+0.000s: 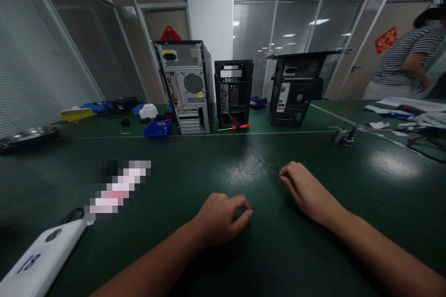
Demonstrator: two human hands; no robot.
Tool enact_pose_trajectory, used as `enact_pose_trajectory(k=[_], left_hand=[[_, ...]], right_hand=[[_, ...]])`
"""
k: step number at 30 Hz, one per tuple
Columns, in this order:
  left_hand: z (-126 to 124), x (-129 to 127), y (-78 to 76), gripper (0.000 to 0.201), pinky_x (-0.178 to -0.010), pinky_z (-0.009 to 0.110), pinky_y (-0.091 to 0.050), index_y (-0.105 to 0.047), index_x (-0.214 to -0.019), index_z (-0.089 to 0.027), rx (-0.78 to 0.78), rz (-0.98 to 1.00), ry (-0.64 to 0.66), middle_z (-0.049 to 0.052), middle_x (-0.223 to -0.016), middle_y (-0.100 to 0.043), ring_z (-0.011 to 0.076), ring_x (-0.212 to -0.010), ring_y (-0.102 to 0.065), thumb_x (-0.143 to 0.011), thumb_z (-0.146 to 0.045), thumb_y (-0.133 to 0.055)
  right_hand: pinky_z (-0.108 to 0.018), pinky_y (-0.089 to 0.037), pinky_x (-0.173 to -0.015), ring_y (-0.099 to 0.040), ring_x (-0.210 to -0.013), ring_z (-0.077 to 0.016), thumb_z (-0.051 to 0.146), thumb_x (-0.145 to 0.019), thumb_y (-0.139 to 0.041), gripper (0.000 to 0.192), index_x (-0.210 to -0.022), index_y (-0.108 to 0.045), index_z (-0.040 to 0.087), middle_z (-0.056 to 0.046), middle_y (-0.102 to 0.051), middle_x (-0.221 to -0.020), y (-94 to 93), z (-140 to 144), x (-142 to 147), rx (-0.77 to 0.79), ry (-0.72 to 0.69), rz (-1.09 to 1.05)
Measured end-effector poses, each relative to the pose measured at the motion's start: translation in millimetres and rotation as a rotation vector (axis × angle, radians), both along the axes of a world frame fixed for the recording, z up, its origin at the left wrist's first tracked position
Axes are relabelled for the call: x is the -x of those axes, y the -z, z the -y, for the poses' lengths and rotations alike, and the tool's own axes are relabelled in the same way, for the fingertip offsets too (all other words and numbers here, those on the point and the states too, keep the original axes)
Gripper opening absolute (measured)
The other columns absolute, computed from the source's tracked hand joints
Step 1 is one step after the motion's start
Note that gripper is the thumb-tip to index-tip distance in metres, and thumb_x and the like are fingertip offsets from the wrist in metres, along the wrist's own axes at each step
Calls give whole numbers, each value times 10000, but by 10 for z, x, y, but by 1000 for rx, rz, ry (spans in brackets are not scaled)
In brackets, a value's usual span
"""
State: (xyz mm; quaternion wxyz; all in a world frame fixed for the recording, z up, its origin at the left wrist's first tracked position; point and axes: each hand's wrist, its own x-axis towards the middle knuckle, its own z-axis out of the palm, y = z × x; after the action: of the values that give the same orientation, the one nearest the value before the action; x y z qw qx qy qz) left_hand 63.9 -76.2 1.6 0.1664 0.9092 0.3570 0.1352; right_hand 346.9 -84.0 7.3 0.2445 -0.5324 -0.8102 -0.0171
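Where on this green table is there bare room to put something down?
The widest bare patch lies between the two hands, left hand and right hand, and the row of computer cases. The table right of the right hand is bare too. It is crowded at the far left by the blue bins and at the far right among papers.

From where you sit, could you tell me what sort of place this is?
Probably an office workroom for computer repair or assembly: three desktop tower cases stand with their backs showing on a green workbench, a red-handled screwdriver lies beside them, and glass partition walls enclose the room.
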Motion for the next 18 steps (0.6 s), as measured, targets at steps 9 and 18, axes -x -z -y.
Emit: enact_pose_trajectory(k=[9, 18], left_hand=[[-2, 2, 11, 226, -588, 251, -306, -633, -1016, -263, -25, -24, 4, -60, -593, -524, 105, -529, -461, -939, -394, -465], [4, 4, 7, 227, -569, 251, -281, -636, -997, -250, -30, -32, 5, -52, -578, -523, 106, -520, -454, -933, -386, -466]], right_hand=[[-318, -443, -768, -577, -867, -212, 405, -956, -316, 308, -1033, -518, 186, -103, -619, -962, 263, -306, -1343, 217, 503, -251], [-307, -413, -821, -581, -986, -212, 440, -956, -313, 409, -1125, -595, 196, -91, -632, -1160, 224, -285, -1372, 232, 647, -413]])
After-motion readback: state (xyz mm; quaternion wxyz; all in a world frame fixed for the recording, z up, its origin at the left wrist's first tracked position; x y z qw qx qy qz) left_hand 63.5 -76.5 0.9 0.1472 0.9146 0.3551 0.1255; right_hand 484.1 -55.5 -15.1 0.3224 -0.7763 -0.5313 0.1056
